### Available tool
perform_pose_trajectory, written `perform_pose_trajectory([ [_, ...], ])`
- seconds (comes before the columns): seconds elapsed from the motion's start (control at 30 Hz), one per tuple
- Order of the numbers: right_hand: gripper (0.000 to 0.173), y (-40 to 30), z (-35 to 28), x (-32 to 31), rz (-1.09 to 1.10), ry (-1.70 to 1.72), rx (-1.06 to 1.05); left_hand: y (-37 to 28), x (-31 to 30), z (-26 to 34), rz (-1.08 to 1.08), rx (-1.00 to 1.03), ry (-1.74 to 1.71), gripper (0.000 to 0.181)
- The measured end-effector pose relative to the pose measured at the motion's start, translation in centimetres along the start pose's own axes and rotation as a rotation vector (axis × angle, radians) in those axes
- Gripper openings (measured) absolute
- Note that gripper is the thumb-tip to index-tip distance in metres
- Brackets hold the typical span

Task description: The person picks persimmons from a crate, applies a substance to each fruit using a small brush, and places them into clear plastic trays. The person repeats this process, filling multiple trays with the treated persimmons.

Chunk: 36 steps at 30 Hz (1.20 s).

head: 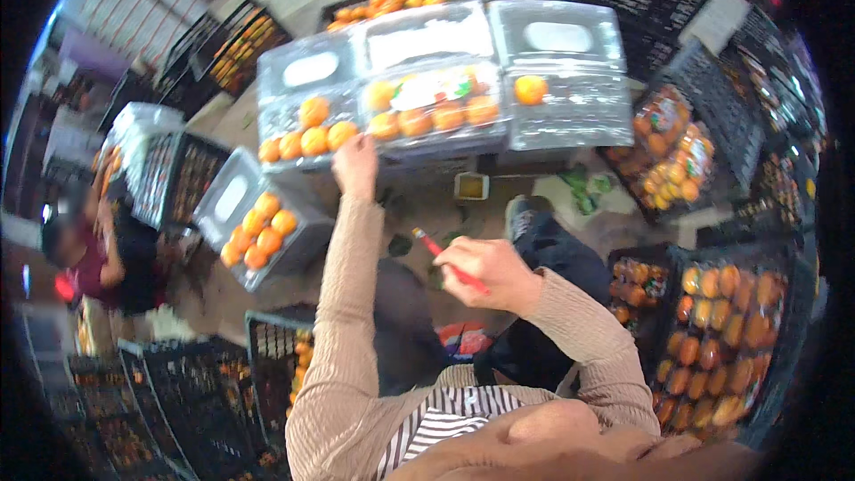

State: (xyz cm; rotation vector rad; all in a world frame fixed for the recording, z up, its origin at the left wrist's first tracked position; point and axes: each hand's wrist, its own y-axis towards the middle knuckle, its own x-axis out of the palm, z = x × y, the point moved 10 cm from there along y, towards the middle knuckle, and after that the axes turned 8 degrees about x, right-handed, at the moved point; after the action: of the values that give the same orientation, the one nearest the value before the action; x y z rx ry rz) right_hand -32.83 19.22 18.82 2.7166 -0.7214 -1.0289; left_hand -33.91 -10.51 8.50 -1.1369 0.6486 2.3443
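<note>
My left hand (356,159) touches an orange fruit (342,135) at the front right corner of an open clear plastic clamshell box (310,69), where several more oranges lie. Beside it stands a filled clamshell (431,107) with a printed label on top. Further right, another open clamshell (568,110) holds a single orange (531,89). My right hand (491,274) grips a slim red tool (467,278) with a pale tip, perhaps a pen or a small knife, over my lap. Left of my left forearm, a tilted clamshell (230,197) carries several oranges.
Black crates of fruit (718,341) stand at the right, with bagged fruit (678,180) above them. More crates (194,401) fill the lower left. A person (107,260) is at the far left. A small square container (471,186) and green leaves (584,190) lie below the boxes.
</note>
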Motion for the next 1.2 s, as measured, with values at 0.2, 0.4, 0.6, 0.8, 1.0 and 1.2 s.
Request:
perform_pose_trajectory([
  [0.2,0.012,0.0,-0.8,0.4,-0.034,-0.022,-0.002,-1.3,0.2,-2.6,0.004,-0.168,-0.199,0.033],
  [0.4,0.011,-0.1,-0.8,-0.1,-0.037,-0.021,0.003,-1.3,-0.3,-2.8,0.105,-0.178,-0.277,0.033],
  [0.6,0.011,-0.1,-0.7,-0.3,-0.029,-0.002,0.006,-1.6,0.8,-3.7,0.132,-0.310,-0.797,0.027],
  [0.8,0.006,0.1,-0.6,-0.4,-0.014,0.000,0.015,-2.5,4.3,-3.7,0.054,-0.550,-1.195,0.016],
  [1.0,0.012,0.7,0.4,-2.3,0.035,0.146,0.126,-1.4,4.9,-4.1,0.065,-0.415,-0.989,0.019],
  [1.2,0.016,2.6,6.3,-6.0,0.265,0.355,0.255,-4.0,6.2,-2.8,0.300,-0.607,-1.353,0.019],
])
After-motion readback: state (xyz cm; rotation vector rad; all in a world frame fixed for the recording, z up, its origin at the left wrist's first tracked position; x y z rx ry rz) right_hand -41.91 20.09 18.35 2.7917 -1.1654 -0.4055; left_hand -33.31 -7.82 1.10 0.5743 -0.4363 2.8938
